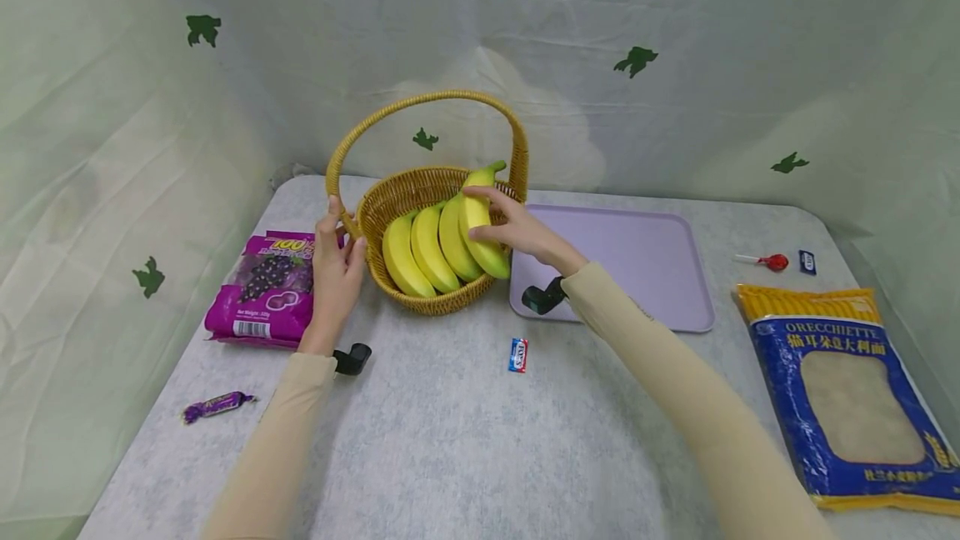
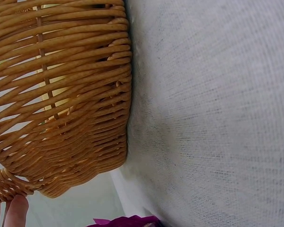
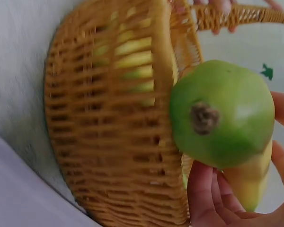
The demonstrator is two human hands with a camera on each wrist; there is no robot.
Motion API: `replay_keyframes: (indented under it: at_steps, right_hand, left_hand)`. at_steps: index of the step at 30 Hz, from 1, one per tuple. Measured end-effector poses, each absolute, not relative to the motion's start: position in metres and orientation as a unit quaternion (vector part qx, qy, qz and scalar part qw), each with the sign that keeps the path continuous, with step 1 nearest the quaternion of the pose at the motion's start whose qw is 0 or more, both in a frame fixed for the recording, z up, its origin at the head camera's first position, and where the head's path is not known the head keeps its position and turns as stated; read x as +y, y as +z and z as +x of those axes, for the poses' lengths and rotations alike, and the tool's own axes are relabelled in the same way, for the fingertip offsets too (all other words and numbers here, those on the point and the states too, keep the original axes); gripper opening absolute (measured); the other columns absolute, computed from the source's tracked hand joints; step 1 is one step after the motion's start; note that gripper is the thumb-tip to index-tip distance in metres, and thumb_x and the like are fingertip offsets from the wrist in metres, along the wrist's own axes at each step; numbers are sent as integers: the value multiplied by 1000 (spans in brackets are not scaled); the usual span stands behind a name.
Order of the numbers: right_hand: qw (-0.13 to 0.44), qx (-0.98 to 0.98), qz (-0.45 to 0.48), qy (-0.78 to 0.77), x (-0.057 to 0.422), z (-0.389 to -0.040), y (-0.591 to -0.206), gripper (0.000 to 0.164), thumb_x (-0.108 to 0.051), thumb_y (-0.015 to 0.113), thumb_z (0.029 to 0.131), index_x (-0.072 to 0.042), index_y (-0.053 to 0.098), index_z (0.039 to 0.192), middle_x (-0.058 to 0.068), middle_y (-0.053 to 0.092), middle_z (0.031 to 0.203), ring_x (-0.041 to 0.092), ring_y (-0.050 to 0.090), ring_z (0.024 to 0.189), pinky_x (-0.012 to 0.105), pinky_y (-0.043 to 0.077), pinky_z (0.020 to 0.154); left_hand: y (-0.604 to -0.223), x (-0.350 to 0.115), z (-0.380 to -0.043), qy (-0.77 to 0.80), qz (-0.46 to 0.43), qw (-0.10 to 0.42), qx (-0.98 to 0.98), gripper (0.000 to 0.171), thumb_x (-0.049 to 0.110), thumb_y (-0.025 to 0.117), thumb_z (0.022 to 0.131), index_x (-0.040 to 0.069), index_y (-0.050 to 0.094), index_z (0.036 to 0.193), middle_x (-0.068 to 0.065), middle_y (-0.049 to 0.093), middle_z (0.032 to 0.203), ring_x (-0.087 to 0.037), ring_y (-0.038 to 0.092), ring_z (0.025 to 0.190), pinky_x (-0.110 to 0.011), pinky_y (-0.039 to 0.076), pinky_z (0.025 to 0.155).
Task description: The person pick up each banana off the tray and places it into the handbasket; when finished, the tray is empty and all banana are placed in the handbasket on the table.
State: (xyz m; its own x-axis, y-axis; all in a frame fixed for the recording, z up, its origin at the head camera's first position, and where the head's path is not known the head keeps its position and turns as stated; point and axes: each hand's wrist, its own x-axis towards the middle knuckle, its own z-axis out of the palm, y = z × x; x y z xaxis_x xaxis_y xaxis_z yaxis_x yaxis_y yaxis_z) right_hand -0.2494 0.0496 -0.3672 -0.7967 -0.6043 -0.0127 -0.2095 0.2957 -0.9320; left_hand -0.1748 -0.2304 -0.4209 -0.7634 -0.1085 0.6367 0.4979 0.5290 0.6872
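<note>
A wicker basket [image 1: 420, 304] with a tall arched handle stands at the back of the table and holds several yellow bananas [image 1: 405, 257]. My left hand [image 1: 337, 273] grips the foot of the handle [image 1: 342, 148] on the basket's left side; in the left wrist view only its fingertips [image 2: 16, 213] show. With its fingers and thumb, my right hand [image 1: 521, 227] holds one banana [image 1: 476, 219] at the basket's right rim. In the right wrist view, the green tip of that banana [image 3: 222, 113] faces the camera, just outside the wicker wall.
Right of the basket lies a lilac tray [image 1: 630, 265]. A purple candy bag [image 1: 262, 290] is at left, with a purple wrapped candy [image 1: 217, 407] nearer. A small blue-and-red packet [image 1: 518, 355] lies mid-table. At right are a red lollipop [image 1: 772, 262], a dark wrapped sweet [image 1: 807, 262] and a pasta bag [image 1: 855, 398].
</note>
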Motion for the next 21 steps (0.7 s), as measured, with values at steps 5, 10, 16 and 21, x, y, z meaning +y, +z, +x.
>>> replay_keyframes:
  at_steps: [5,10,16,21]
  right_hand:
    - [184,805,-242,-509,45,-260,-369,59,-23,63,91,-19,40,146,14,50,114,23,46,89,32,42,64]
    - [191,829,-226,-474,39,-264,-367,55,-23,62,92,-15,44,143,14,51,123,24,48,99,35,44,75]
    - [192,861,-224,-414,33,-264,-364,49,-22,61,93,-10,50,138,11,42,145,26,38,130,41,37,102]
    - [186,877,-229,-380,29,-264,-365,48,-9,61,89,-5,52,136,15,43,143,21,52,97,32,45,80]
  left_hand:
    - [-422,-231,-176,-471,-124,326,-810,74,-2,48,97,44,21,149,-24,38,131,-41,42,123,-48,44,97]
    - [-421,-230,-175,-469,-119,328,-812,74,-2,48,97,44,21,149,-22,39,131,-34,44,123,-46,44,97]
    - [-420,-230,-174,-471,-119,329,-810,74,-1,48,97,46,22,148,-20,40,131,-31,44,123,-50,44,96]
    - [-420,-229,-175,-480,-122,332,-803,80,-4,48,96,52,22,146,-20,40,130,-32,44,123,-54,43,96]
